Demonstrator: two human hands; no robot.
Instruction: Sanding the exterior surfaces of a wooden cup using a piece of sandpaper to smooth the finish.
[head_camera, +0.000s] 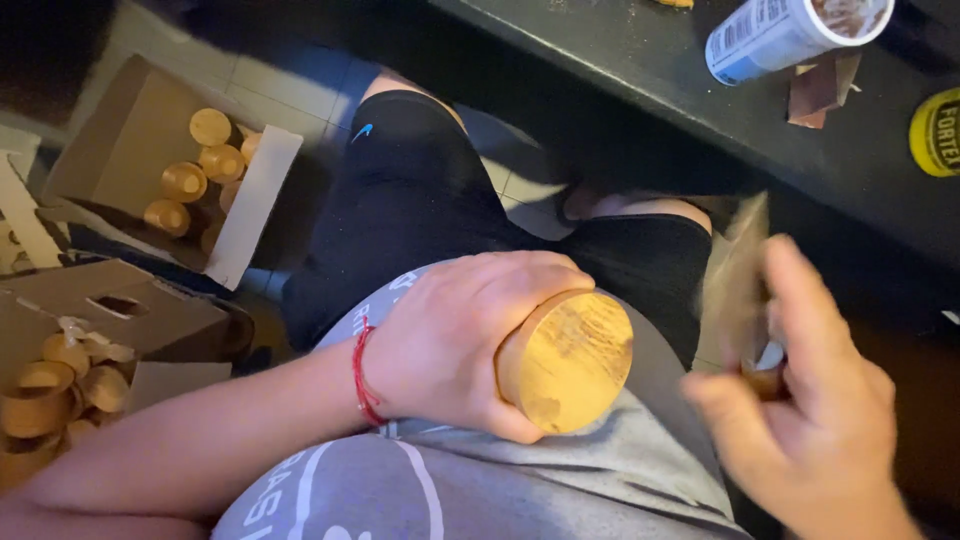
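Now, step in hand: looks like sanding the flat face of the round, light-yellow wooden piece (566, 360); a judgement from the raised, blurred sheet beside it
Left hand (455, 340): wrapped firmly round the wooden piece, holding it over the lap, flat end turned up; red cord bracelet (362, 375) on the wrist
Right hand (810, 420): just right of the wooden piece, fingers pinched on a thin brownish sheet (738, 285), probably sandpaper; motion-blurred
Next move calls for: sheet laid flat on the face; steady grip from the left hand, so the piece does not turn
Open cardboard box (150, 150): far left of the wooden piece, up the frame; similar turned wooden pieces (200, 165) inside
Second cardboard box (120, 310): left of the wooden piece; more such pieces heaped in front of it
White cylindrical container (770, 35): above and right, on the dark tabletop (640, 60); printed label; brown contents
Round yellow tin lid (937, 130): right edge, black lettering
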